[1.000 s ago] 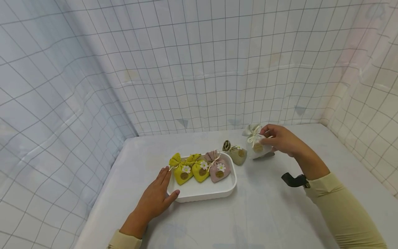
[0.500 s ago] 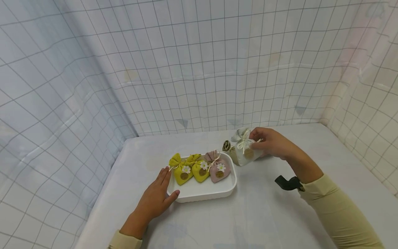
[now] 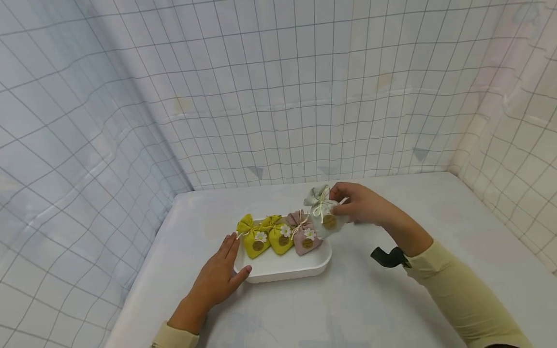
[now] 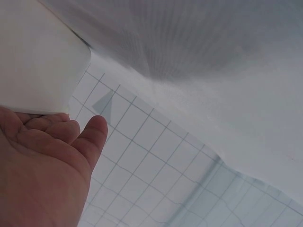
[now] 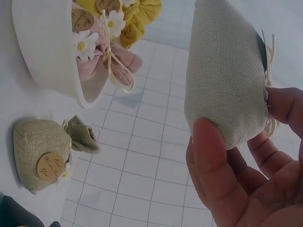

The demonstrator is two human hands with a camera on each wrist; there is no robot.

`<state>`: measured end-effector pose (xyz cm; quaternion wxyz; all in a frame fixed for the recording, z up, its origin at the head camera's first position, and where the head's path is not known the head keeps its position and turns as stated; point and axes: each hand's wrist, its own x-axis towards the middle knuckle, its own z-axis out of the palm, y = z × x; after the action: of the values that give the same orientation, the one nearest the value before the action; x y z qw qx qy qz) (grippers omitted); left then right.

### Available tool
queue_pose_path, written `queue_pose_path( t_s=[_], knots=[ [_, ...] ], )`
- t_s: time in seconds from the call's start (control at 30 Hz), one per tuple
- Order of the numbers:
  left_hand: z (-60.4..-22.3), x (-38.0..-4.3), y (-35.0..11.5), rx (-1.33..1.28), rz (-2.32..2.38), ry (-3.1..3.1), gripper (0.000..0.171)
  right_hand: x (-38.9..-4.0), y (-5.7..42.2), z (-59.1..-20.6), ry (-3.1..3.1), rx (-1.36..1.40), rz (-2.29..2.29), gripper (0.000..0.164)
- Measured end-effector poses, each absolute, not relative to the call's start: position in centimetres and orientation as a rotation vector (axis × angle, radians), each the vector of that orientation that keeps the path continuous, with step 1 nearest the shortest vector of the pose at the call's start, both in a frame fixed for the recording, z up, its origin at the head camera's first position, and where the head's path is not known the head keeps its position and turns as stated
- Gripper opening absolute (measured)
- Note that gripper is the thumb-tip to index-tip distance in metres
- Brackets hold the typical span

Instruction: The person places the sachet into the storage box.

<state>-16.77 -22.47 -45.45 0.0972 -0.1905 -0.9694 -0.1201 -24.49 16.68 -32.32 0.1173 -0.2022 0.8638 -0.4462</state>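
My right hand [image 3: 363,205] pinches a pale grey-white drawstring sachet [image 3: 325,215] and holds it up over the right end of the white tray [image 3: 283,276]. The right wrist view shows fingers and thumb around the sachet's cloth [image 5: 227,75]. Inside the tray lie two yellow sachets [image 3: 256,247] and a pink sachet [image 3: 302,244] in a row, each with a white flower and a round brown tag. My left hand [image 3: 217,275] rests against the tray's left end, fingers straight. In the left wrist view, its fingers touch the tray wall [image 4: 42,61].
An olive-beige sachet [image 5: 40,151] lies on the table outside the tray, hidden behind the raised sachet in the head view. A white cloth covers the table [image 3: 370,299]. Grid-patterned curtains [image 3: 304,96] stand behind and at both sides.
My right hand has carried the pale sachet leftward, from the right of the olive-beige one to above the tray's right end. The left hand and tray have stayed still.
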Motion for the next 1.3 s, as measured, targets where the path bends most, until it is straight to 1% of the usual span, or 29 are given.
queue_pose_path(
  t_s=[0.7,1.03,1.3],
  knots=[
    [-45.4,-16.8,-22.6,-0.566,-0.367,-2.878,0.083,-25.5,10.5,-34.3,2.502,-0.743,-1.108,0.019],
    [-45.3,-16.8,-22.5,-0.571,-0.368,-2.876,0.083,-25.8,8.2,-34.9,2.49,-0.838,-0.987,0.02],
    [-45.2,-16.7,-22.6,-0.573,-0.374,-2.877,0.083,-26.4,6.6,-35.3,2.491,-0.858,-0.875,0.017]
  ],
)
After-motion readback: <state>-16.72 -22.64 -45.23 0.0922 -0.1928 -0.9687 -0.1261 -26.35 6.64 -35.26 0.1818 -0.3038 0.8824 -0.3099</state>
